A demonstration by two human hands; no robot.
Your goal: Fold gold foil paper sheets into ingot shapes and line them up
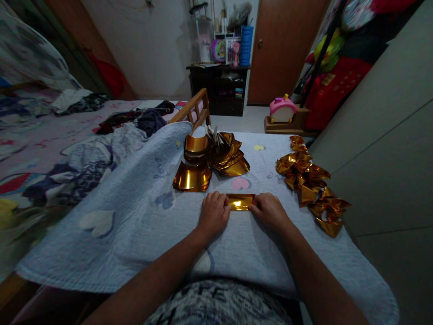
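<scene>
While the left hand (215,210) and right hand (271,211) grip opposite ends of a flat gold foil strip (240,202) on pale-blue heart-patterned cloth (237,243), folded gold foil pieces (307,194) rightward look finished, fanned gold foil sheets (192,177) seemingly remaining.

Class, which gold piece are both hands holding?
The narrow strip, held between the left hand and right hand; the others lie apart, among the fanned sheets farther away or the folded pieces at right.

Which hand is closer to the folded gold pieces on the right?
Right. The right hand is left of the folded pieces; the left hand is farther left, across the gold strip.
</scene>
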